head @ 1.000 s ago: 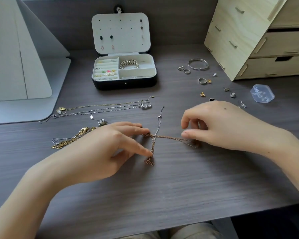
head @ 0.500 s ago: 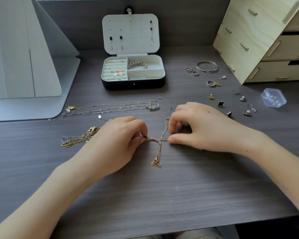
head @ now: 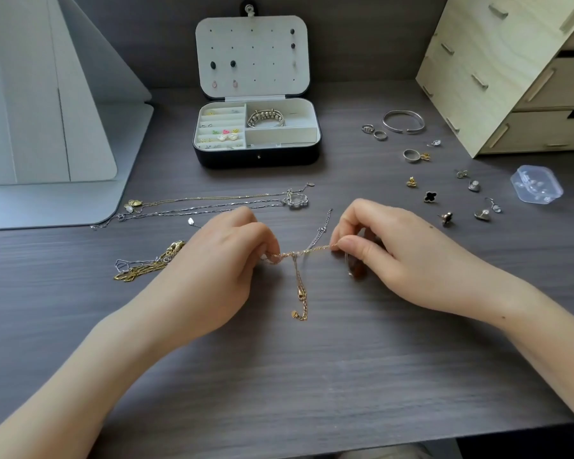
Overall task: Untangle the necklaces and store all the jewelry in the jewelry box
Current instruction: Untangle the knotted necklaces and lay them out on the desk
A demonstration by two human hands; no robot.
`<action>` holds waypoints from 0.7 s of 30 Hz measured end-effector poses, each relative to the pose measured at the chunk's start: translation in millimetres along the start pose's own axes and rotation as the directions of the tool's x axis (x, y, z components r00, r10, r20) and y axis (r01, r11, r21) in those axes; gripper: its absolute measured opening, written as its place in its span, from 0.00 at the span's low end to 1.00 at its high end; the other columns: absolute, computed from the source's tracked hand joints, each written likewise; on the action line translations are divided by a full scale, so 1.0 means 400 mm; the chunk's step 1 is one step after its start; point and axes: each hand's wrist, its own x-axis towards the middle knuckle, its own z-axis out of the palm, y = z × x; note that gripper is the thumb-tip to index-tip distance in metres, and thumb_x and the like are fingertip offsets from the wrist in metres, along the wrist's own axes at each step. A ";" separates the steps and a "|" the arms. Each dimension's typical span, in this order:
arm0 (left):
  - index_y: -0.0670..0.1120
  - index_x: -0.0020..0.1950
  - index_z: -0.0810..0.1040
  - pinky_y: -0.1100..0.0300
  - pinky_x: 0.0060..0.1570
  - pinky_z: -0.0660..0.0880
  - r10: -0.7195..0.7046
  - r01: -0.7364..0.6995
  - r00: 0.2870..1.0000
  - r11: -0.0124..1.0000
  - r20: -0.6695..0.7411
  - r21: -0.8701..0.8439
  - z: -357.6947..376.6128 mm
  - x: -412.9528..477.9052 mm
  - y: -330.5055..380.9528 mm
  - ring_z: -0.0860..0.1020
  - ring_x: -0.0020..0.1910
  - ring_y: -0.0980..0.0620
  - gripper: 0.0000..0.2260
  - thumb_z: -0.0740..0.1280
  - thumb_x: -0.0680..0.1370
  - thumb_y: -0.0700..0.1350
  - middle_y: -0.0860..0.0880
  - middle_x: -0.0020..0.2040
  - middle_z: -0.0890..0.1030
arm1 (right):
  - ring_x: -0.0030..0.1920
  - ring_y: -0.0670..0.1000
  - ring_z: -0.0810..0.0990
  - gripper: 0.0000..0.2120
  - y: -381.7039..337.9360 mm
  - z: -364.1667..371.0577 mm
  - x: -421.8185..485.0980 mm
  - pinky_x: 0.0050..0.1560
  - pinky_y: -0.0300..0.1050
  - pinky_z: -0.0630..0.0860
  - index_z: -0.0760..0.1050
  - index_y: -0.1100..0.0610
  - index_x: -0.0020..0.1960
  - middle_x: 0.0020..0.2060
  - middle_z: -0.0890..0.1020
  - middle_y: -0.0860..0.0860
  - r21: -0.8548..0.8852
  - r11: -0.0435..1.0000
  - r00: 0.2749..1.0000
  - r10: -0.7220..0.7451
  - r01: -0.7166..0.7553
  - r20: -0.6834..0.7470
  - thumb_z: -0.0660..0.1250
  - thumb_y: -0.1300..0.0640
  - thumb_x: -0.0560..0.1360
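Head view. Pinching knotted gold chain (head: 307, 251) with left grip (head: 212, 268) and right grip (head: 400, 256). Far from done: tangled pile (head: 143, 268), rings (head: 380, 135), earrings (head: 430, 196) to put in jewelry box (head: 256, 158).

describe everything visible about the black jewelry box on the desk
The black rectangular jewelry box with pale lining stands open at the back of the dark wood-grain desk, its perforated lid upright and holding a few stud earrings. Left, slotted rows carry small colourful earrings; upper right, a silver beaded bracelet lies; the lower right compartment looks bare.
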 end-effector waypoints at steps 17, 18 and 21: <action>0.44 0.38 0.71 0.64 0.40 0.72 -0.267 0.191 0.963 0.626 0.022 -0.756 -0.014 0.017 0.055 0.76 0.36 0.51 0.06 0.57 0.73 0.42 0.48 0.34 0.79 | 0.35 0.45 0.72 0.04 0.015 -0.015 0.057 0.40 0.43 0.70 0.73 0.51 0.44 0.35 0.77 0.48 0.222 0.974 0.996 -0.032 0.050 -0.084 0.64 0.59 0.76; 0.44 0.38 0.71 0.65 0.38 0.70 -0.279 0.203 0.960 0.626 0.026 -0.753 -0.016 0.020 0.057 0.74 0.33 0.52 0.06 0.56 0.73 0.42 0.48 0.32 0.78 | 0.36 0.45 0.72 0.04 0.016 -0.016 0.065 0.40 0.41 0.70 0.74 0.51 0.44 0.35 0.76 0.46 0.201 0.978 0.996 -0.040 0.055 -0.077 0.64 0.60 0.76; 0.45 0.37 0.71 0.64 0.33 0.65 -0.301 0.228 0.953 0.649 0.030 -0.726 -0.015 0.029 0.055 0.67 0.31 0.54 0.06 0.56 0.72 0.42 0.53 0.29 0.72 | 0.39 0.48 0.72 0.05 0.029 -0.008 0.092 0.38 0.32 0.65 0.75 0.51 0.46 0.34 0.75 0.45 0.093 0.992 0.994 -0.080 0.086 -0.072 0.64 0.61 0.76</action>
